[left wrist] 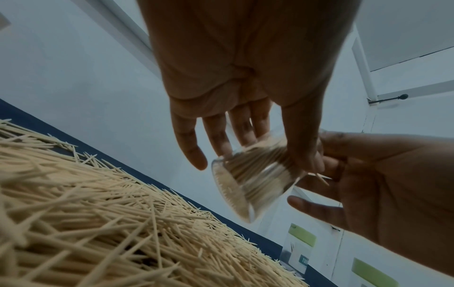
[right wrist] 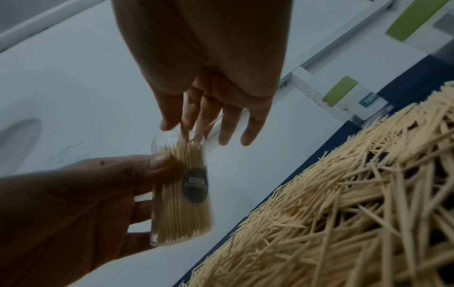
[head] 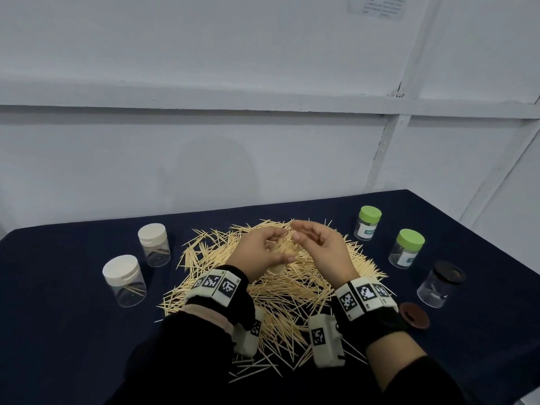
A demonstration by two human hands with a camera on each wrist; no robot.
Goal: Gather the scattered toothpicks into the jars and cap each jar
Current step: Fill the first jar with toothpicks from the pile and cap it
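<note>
While the left hand (right wrist: 61, 203) grips it, the clear jar (right wrist: 180, 196) (dark round label) brims with toothpicks (right wrist: 183, 209) beneath the right hand's (right wrist: 209, 68) loosely spread fingers (right wrist: 253, 130).

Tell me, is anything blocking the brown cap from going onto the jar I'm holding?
Yes. The right hand has its fingers at the mouth of the jar held by the left hand. The brown cap lies untouched on the table near the right wrist.
</note>
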